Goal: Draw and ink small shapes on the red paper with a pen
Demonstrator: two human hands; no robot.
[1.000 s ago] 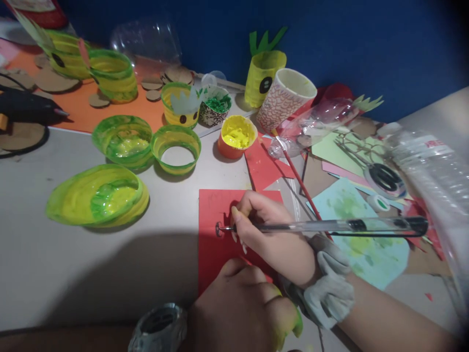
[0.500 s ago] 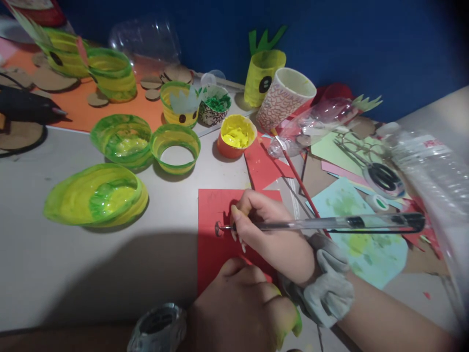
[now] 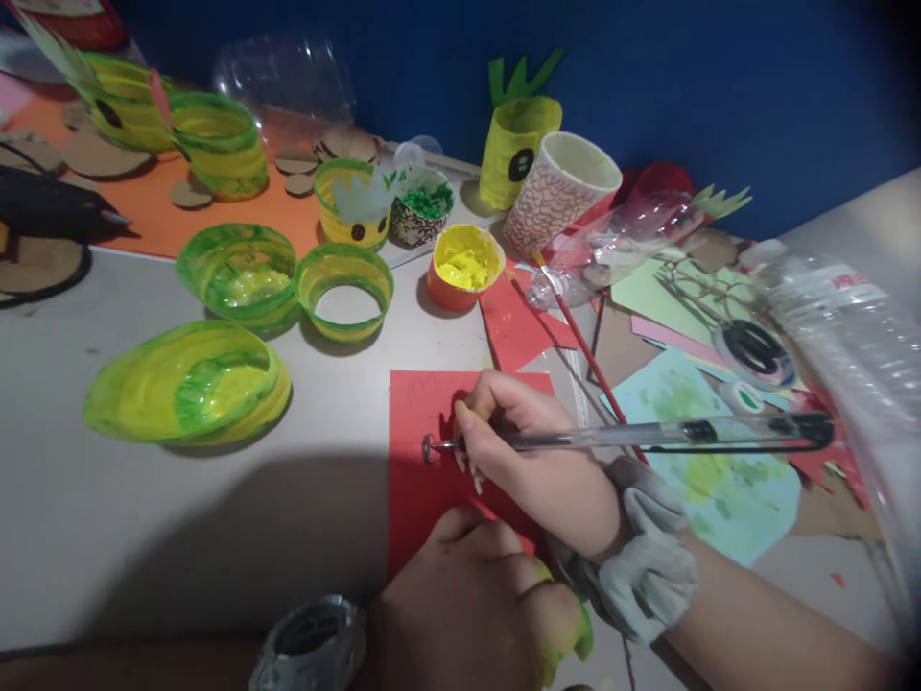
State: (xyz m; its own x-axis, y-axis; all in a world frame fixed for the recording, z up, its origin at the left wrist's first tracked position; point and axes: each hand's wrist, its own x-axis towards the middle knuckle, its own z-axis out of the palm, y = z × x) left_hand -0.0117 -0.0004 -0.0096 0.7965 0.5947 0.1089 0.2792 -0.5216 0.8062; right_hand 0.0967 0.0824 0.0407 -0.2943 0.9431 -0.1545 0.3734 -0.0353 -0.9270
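Matte blue wall (image 3: 403,77) rises behind the far edge of the pale, smooth tabletop (image 3: 64,384). Well in from that edge lies a flat red sheet (image 3: 410,518), straight-sided, and near its left edge my right hand (image 3: 532,451) pinches a slim, clear-barrelled pen (image 3: 611,438), tip at a small dark oval (image 3: 428,449). My left hand (image 3: 467,595), fingers curled, covers the sheet's near part beside a yellow-green patch (image 3: 552,648); whether it grips anything I cannot tell. Farther up, glossy paint fills a round orange-red tub (image 3: 450,292).
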